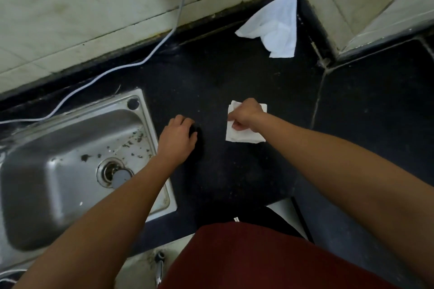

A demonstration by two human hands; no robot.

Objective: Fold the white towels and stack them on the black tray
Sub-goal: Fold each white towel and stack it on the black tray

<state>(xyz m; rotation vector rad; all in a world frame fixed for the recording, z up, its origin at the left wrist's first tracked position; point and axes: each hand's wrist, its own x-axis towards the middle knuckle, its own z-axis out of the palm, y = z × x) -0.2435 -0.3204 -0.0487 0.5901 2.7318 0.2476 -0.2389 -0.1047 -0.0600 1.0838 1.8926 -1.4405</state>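
Head view: right hand (pixel 245 116) pinches the folded towel (pixel 244 137) flat on the dark bench (pixel 234 73), probably to hold its creases. Left hand (pixel 178 136) rests curled just beside; whether it grips anything cannot be told. Second towel (pixel 274 28) lies crumpled near the back wall (pixel 94 7), unfolded.

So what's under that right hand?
A small folded white towel, lying on the black surface. The right hand pinches it and covers its middle, so any folds there are hidden.
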